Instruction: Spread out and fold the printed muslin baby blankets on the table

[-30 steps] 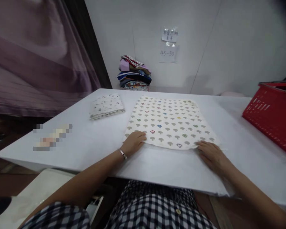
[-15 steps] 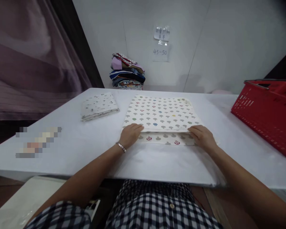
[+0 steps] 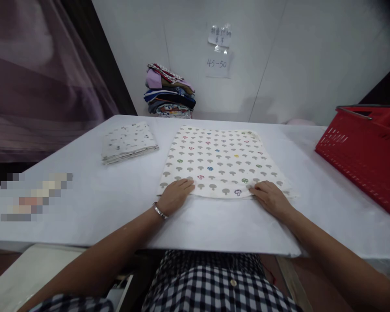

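A white cloth (image 3: pixel 214 158) printed with grey and coloured mushrooms lies folded in layers on the white table (image 3: pixel 221 225) in front of me. My left hand (image 3: pixel 175 196) is on the left part of its near edge, fingers bent over the fabric and pointing inward. At the right part of that same edge, my right hand (image 3: pixel 270 197) has its fingers curled onto the cloth. Between the two hands the near edge bows slightly toward me. The undersides of both hands are hidden.
To the left lies a folded patterned cloth (image 3: pixel 130 141). A red plastic basket (image 3: pixel 367 156) stands on the right. Behind the table is a stack of folded fabrics (image 3: pixel 170 93) near a wall with paper notes (image 3: pixel 218 64). A blurred-out item (image 3: pixel 35 197) lies at far left.
Both hands have brought the raised upper edge of the mushroom cloth down and toward me. It now covers the lower layer that showed before. The view has shifted slightly.
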A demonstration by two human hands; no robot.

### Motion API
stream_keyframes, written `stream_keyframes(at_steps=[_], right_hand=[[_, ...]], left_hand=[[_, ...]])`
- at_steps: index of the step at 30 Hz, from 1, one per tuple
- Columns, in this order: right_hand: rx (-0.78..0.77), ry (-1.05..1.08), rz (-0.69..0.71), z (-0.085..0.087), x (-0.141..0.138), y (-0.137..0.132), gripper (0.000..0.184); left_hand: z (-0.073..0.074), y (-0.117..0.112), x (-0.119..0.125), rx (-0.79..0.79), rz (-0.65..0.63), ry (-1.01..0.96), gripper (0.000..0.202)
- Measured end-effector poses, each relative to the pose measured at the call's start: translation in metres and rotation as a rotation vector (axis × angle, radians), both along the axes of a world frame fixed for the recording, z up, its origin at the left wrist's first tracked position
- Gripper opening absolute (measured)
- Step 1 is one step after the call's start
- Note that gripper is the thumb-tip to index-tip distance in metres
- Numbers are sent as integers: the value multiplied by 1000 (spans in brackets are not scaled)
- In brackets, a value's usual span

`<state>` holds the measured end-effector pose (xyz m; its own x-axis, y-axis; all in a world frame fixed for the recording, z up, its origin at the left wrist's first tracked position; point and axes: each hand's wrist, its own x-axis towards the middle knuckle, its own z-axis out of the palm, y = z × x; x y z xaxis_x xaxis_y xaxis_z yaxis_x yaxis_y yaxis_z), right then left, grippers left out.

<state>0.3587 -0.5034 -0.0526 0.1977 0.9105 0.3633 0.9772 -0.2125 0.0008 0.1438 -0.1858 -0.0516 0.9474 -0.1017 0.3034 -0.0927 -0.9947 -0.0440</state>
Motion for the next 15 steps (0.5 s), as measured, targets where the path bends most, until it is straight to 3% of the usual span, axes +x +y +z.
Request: stream_keyframes(at_steps=[9, 15], right_hand=[[-88, 76, 62, 8, -4, -3, 29], [-83, 57, 69, 11, -9, 7, 27]], left_hand=[[5, -10, -3, -44, 30, 8, 38], [4, -32, 22, 48, -170, 0, 29]])
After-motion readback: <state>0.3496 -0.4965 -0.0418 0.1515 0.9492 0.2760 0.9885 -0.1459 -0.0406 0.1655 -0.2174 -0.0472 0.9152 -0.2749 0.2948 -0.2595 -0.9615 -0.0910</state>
